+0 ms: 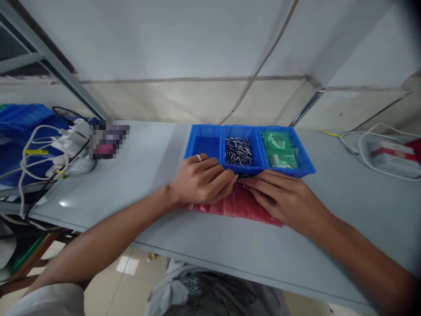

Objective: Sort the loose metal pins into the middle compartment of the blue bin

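Observation:
My left hand (pixel 205 182), with a ring on one finger, is closed in front of the blue bins. Its fingertips are tucked under, so what they pinch cannot be made out. My right hand (pixel 283 193) reaches in from the right, fingers pressed together around a few small metal pins (pixel 242 179) beside the left fingertips. Beneath both hands lies a red plastic bubble-wrap sheet (pixel 238 204). Just behind them, the middle blue bin (pixel 243 169) holds a heap of small shiny metal pins (pixel 238 151).
The left blue bin (pixel 206 128) shows its bare bottom. Green packets (pixel 279 151) fill the right blue bin (pixel 305 164). White chargers and cables (pixel 70 140) crowd the table's left end, near a computer mouse (pixel 81 166). A red-and-white box (pixel 394 156) and a white cable lie far right.

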